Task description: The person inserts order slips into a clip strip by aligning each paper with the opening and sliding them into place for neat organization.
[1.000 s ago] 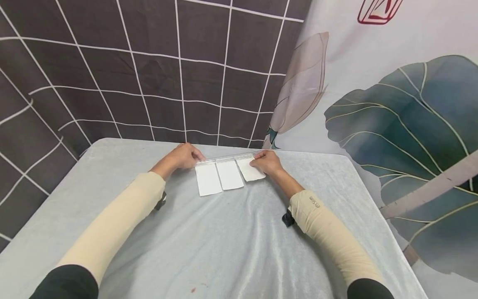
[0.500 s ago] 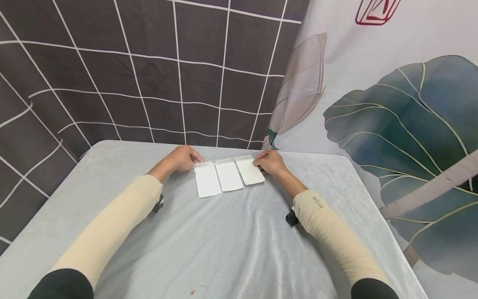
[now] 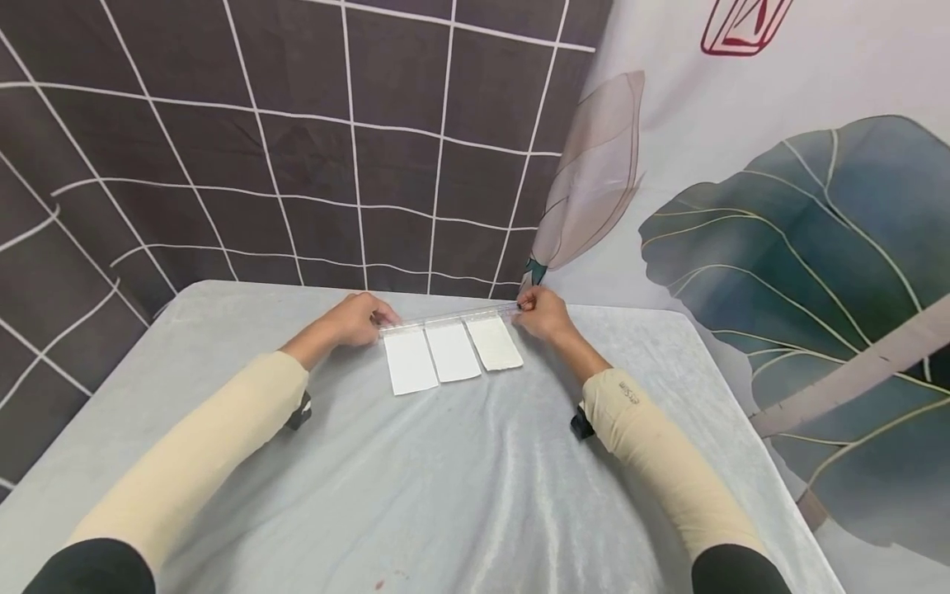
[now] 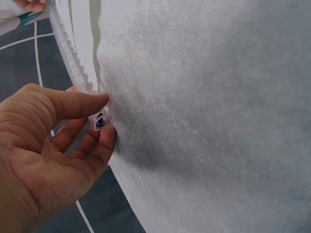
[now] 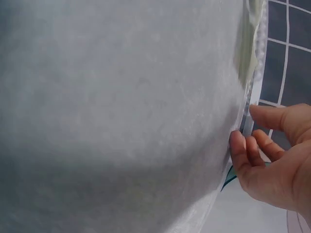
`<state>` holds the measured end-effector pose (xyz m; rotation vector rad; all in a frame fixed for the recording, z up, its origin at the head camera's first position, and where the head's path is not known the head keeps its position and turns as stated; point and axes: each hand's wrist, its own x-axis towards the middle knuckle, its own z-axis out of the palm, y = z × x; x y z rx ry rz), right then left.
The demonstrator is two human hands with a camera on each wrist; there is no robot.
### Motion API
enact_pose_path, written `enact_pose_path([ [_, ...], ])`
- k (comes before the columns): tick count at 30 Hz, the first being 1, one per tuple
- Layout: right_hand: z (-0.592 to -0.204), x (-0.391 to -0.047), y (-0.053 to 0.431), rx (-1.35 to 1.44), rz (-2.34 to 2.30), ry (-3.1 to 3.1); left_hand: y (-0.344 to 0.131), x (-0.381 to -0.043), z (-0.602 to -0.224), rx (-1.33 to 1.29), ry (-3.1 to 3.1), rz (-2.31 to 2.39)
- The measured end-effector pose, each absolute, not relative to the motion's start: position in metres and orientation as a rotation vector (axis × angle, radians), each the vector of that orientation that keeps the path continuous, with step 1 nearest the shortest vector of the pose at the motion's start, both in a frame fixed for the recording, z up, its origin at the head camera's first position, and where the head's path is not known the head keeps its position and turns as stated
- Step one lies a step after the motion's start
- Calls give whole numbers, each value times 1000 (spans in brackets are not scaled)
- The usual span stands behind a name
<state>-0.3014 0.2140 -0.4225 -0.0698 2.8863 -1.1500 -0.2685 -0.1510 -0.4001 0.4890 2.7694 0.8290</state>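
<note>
A long clear plastic strip [image 3: 451,316] lies along the top edges of three white paper cards [image 3: 411,360], which stand side by side near the far edge of the table. My left hand [image 3: 352,318] pinches the strip's left end between thumb and fingers. In the left wrist view that end shows a small dark spot beside the thumb, and the strip has a bumpy ridge. At the other end, my right hand [image 3: 547,315] holds the strip's tip with thumb and fingertips, just past the slightly creamier right card [image 3: 495,342].
Pale grey cloth [image 3: 445,495] with soft folds covers the table. Behind its far edge hangs a dark curtain [image 3: 297,148] with white grid lines, and a white leaf-printed curtain [image 3: 801,272] hangs on the right.
My right hand has left the right card and moved up and outward to the strip's end. The right card now lies straighter. My left hand stays at the left end, shifting slightly left.
</note>
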Motion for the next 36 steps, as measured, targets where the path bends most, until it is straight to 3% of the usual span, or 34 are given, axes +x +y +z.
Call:
enact_pose_path([
  [12, -417, -305, 210, -335, -812, 2975, -149, -267, -401, 479, 2781, 854],
  [36, -423, -317, 216, -399, -749, 3012, -148, -268, -400, 447, 2778, 839],
])
